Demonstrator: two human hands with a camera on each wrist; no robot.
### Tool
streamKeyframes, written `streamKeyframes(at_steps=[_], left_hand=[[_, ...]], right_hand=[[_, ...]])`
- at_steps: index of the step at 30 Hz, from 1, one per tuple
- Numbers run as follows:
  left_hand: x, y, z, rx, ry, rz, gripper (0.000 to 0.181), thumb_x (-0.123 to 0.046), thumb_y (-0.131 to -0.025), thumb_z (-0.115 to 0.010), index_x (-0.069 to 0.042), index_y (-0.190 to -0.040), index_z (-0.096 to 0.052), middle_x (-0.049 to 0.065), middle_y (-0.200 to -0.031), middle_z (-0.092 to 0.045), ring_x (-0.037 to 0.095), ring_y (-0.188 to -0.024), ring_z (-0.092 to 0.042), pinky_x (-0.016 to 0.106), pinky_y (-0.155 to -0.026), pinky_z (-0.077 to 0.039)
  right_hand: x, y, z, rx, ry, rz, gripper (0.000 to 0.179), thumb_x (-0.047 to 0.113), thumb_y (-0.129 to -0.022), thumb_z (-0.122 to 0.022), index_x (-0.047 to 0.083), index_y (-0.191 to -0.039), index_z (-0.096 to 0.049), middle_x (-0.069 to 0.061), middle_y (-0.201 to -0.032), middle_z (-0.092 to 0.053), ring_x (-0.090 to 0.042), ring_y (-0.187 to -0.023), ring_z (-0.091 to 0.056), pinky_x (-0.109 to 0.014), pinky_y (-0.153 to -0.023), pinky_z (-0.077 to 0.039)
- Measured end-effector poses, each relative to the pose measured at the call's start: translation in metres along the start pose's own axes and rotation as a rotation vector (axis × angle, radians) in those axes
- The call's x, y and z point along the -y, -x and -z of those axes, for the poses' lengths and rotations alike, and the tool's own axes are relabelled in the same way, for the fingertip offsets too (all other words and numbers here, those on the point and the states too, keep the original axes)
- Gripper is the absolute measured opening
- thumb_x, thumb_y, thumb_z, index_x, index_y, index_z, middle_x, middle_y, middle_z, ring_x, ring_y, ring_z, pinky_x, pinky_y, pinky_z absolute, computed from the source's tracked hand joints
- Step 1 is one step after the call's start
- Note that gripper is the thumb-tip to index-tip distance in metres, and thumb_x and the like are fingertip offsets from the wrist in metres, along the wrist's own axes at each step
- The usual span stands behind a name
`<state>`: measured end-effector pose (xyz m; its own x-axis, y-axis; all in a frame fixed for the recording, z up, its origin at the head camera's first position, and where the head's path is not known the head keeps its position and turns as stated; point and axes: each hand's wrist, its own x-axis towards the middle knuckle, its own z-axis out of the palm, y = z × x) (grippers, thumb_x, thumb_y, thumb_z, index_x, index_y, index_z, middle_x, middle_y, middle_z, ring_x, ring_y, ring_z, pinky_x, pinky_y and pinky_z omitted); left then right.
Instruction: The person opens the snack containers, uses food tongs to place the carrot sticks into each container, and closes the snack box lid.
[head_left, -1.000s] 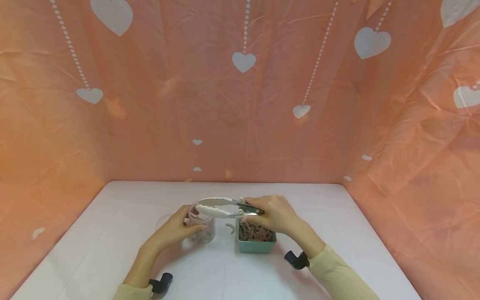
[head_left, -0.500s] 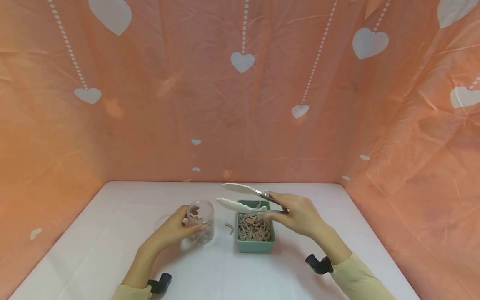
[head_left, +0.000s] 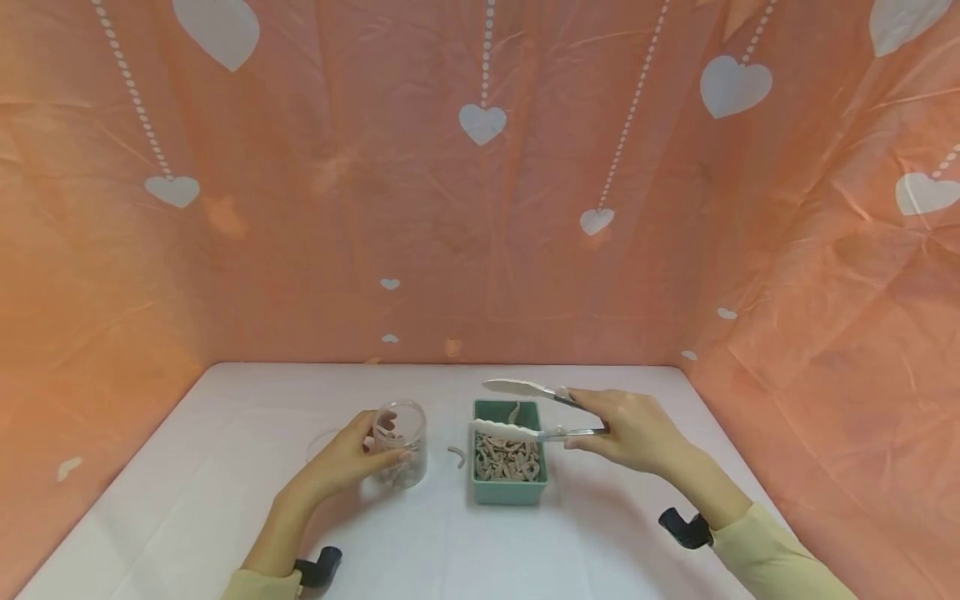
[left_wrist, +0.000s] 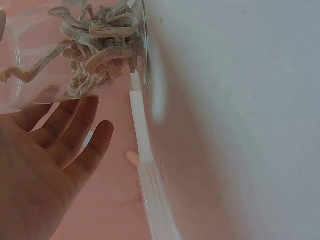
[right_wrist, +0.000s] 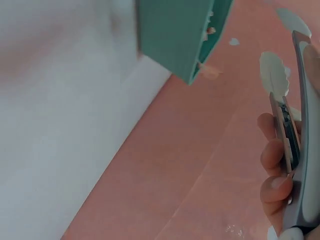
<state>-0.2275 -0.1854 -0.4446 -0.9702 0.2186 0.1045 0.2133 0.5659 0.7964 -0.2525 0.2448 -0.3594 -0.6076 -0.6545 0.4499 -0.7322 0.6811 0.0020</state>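
My left hand (head_left: 348, 458) grips an uncovered clear jar (head_left: 415, 471) standing on the table. In the left wrist view, wrinkled grey-brown curled strips (left_wrist: 100, 47) lie bunched at the jar's base, one reaching toward the mouth. My right hand (head_left: 630, 425) holds tongs (head_left: 510, 431) with white scalloped tips, metal arms spread apart and nothing between them. Those tips hang over a green rectangular box (head_left: 508, 493), which is part full of similar strips (head_left: 506, 465). One strip leans against the box's far inner wall. In the right wrist view, fingers wrap the tongs' handle (right_wrist: 307, 125).
A single loose curved strip (head_left: 458, 454) lies on the white table (head_left: 450, 550) between jar and box. Left of the jar, partly behind the left hand, lies a round clear lid (head_left: 318, 442). An orange cloth with white hearts (head_left: 482, 123) surrounds the table.
My right hand has moved right, carrying the tongs from the jar's mouth to above the green box; their arms have spread wider. The left hand still holds the jar in place.
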Motion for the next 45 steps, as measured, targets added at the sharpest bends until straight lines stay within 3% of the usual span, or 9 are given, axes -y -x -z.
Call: streamKeyframes(at_steps=[4, 8, 18, 34, 45], left_hand=[[0.001, 0.0, -0.001, -0.003, -0.004, 0.015, 0.066, -0.039, -0.091, -0.082, -0.002, -0.139, -0.055, 0.019, -0.144, -0.055, 0.028, -0.112, -0.061, 0.048, -0.094, -0.052], [0.002, 0.0, -0.001, -0.007, -0.006, 0.015, 0.067, -0.039, -0.09, -0.082, -0.002, -0.139, -0.055, 0.018, -0.143, -0.056, 0.027, -0.111, -0.061, 0.049, -0.094, -0.052], [0.0, -0.001, 0.001, -0.002, -0.007, 0.015, 0.067, -0.039, -0.091, -0.081, -0.001, -0.139, -0.054, 0.017, -0.143, -0.056, 0.027, -0.111, -0.06, 0.05, -0.096, -0.051], [-0.001, -0.001, 0.0, 0.002, 0.008, 0.0, 0.067, -0.038, -0.091, -0.081, 0.001, -0.138, -0.054, 0.021, -0.143, -0.056, 0.03, -0.113, -0.06, 0.051, -0.096, -0.052], [0.002, 0.0, 0.0, -0.001, -0.004, 0.022, 0.067, -0.04, -0.09, -0.082, -0.002, -0.138, -0.055, 0.017, -0.143, -0.056, 0.029, -0.113, -0.06, 0.049, -0.095, -0.052]], right_hand=[[0.001, 0.001, 0.001, 0.068, 0.049, 0.018, 0.069, 0.05, -0.082, -0.085, 0.007, -0.132, -0.07, -0.009, -0.116, -0.077, -0.026, -0.098, -0.075, -0.046, -0.072, -0.06], [0.001, 0.001, -0.002, 0.129, 0.071, 0.044, 0.07, 0.053, -0.084, -0.083, 0.005, -0.133, -0.069, -0.01, -0.12, -0.076, -0.027, -0.102, -0.075, -0.046, -0.075, -0.061], [-0.001, -0.003, -0.01, 0.202, 0.075, 0.068, 0.068, 0.052, -0.083, -0.083, 0.006, -0.131, -0.07, -0.009, -0.121, -0.076, -0.028, -0.101, -0.075, -0.046, -0.074, -0.061], [0.002, -0.031, -0.009, 0.431, 0.015, 0.01, 0.062, 0.049, -0.083, -0.085, 0.012, -0.13, -0.073, -0.002, -0.114, -0.078, -0.028, -0.093, -0.076, -0.048, -0.071, -0.06], [0.004, -0.044, -0.006, 0.47, 0.027, -0.004, 0.044, 0.042, -0.083, -0.087, 0.02, -0.12, -0.076, 0.007, -0.096, -0.078, -0.016, -0.08, -0.07, -0.042, -0.066, -0.057]])
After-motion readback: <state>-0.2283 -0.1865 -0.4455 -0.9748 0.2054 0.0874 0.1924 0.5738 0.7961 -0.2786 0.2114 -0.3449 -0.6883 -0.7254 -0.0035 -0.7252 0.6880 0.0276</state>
